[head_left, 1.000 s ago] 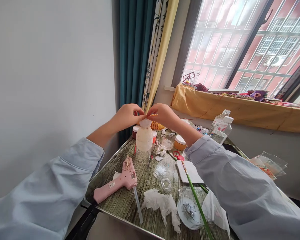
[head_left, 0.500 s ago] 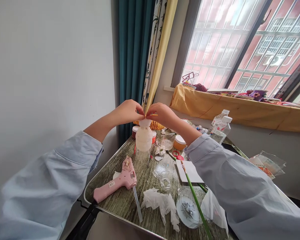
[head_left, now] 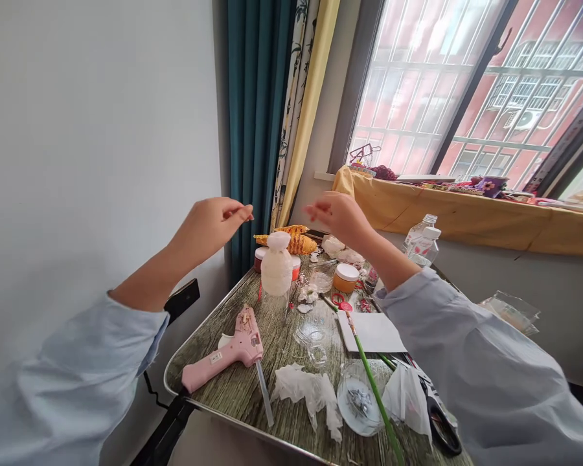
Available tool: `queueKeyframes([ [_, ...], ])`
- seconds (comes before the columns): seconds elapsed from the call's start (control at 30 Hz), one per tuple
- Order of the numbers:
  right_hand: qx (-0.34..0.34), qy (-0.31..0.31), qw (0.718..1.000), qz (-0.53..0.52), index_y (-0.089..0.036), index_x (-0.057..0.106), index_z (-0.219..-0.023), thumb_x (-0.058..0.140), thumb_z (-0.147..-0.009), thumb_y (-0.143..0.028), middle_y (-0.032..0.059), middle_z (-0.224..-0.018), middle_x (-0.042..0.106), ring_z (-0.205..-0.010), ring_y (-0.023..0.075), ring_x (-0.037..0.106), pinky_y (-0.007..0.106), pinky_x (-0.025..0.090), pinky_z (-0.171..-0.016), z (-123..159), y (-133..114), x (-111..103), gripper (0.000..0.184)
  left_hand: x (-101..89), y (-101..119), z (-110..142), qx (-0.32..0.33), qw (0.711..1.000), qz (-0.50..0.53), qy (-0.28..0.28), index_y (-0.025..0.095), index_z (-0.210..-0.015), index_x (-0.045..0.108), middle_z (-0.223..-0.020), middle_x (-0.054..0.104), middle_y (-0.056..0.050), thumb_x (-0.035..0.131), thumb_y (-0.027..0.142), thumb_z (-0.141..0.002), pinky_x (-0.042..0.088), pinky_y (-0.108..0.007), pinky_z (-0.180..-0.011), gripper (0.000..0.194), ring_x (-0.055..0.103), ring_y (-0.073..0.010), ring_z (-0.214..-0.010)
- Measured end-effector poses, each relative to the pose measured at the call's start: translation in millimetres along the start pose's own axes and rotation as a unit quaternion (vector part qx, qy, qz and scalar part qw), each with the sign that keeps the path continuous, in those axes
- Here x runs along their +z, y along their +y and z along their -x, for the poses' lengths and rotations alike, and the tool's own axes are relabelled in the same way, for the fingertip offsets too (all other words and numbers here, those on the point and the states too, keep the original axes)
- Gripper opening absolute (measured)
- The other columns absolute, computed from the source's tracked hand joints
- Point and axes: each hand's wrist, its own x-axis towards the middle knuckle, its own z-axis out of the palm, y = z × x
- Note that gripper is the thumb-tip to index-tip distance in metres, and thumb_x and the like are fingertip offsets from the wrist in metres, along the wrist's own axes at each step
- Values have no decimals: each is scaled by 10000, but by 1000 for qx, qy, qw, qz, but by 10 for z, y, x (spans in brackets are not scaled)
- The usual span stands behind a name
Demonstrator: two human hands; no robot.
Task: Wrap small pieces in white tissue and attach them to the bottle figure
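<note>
A clear bottle wrapped in white paper-like material (head_left: pixel 276 272) stands upright on the table, its pale neck uncovered by my fingers. My left hand (head_left: pixel 216 220) hovers to the left of its top, thumb and fingers pinched together; whether something small sits in the pinch I cannot make out. On the other side, my right hand (head_left: pixel 340 213) is raised above the table and apart from the bottle. Motion smears its bent fingertips. Below the bottle lies a pink glue gun (head_left: pixel 233 356) with a clear glue stick.
Crumpled tissue (head_left: pixel 311 395), a dish of grey-white liquid (head_left: pixel 362 411), a green paintbrush (head_left: pixel 369 362) and black-handled scissors (head_left: pixel 444 430) lie near the front. Farther back are an orange jar (head_left: pixel 346 278) and clear plastic bottles (head_left: pixel 425 243). A wall (head_left: pixel 102 162) bounds the left.
Both hands have let go of the bottle's top and moved apart, the left one leftward and the right one rightward. The bottle still stands in its place.
</note>
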Motion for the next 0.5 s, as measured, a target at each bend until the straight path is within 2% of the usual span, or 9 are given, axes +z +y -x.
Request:
queueKeyframes([
  [0.07,-1,33,999,0,-159,625,-688,605,-939,-171,22,-753,611,-743,171,581,290,436,-692,113,-34,-213,251,-108,62,138,-16,1000,-4,24,251,-731,730,-785,752,-42,531,461,-891,439,-346,-606,331,643,-254,-678],
  [0.17,-8,80,997,2,-173,667,-795,571,-909,-102,28,-824,665,-776,171,602,276,424,-680,396,-145,-595,165,-211,244,418,-24,998,11,48,263,-919,743,-896,763,-39,478,484,-922,500,-363,-710,345,678,-272,-792],
  [0.23,-5,106,994,15,-189,642,-689,539,-935,-170,6,-638,621,-611,156,568,286,403,-608,677,-244,-857,268,-210,402,656,-26,998,33,52,262,-1174,684,-959,772,-36,420,502,-947,536,-356,-713,423,697,-258,-804],
  [0.27,-5,118,993,20,-195,648,-699,529,-940,-199,5,-636,626,-590,153,565,284,410,-597,844,-293,-978,269,-185,484,788,-26,998,43,42,259,-1288,620,-972,779,-31,408,486,-961,550,-346,-723,451,707,-248,-818],
  [0.33,-23,172,984,28,-182,691,-874,527,-929,-227,34,-864,700,-708,159,626,266,475,-654,1223,-376,-1173,179,-88,641,1063,-51,995,83,9,269,-1483,399,-1040,789,-24,374,412,-1003,566,-333,-740,502,719,-215,-798],
  [0.37,0,182,983,37,-182,692,-992,538,-934,-241,26,-931,706,-688,138,632,246,493,-657,1428,-405,-1240,174,-20,714,1200,-58,993,106,-3,301,-1523,306,-1102,781,-20,366,386,-1013,573,-326,-723,521,725,-196,-767],
  [0.4,26,186,981,44,-207,697,-950,545,-954,-268,-3,-883,708,-613,115,621,226,476,-592,1640,-423,-1284,164,56,783,1332,-62,989,136,-11,342,-1545,219,-1187,755,-14,352,346,-1025,573,-331,-789,537,735,-189,-856],
  [0.47,69,173,982,34,-242,659,-717,526,-980,-291,-64,-567,603,-489,99,573,199,432,-492,2064,-431,-1302,298,219,914,1569,-42,972,231,-20,419,-1546,108,-1355,659,-3,310,274,-1042,573,-325,-873,562,698,-183,-1092],
  [0.5,114,182,976,21,-244,654,-721,502,-993,-301,-55,-584,615,-540,112,614,201,477,-560,2269,-420,-1280,317,296,976,1672,-55,960,272,-23,458,-1536,81,-1410,611,11,308,253,-1044,572,-314,-892,579,680,-174,-1134],
])
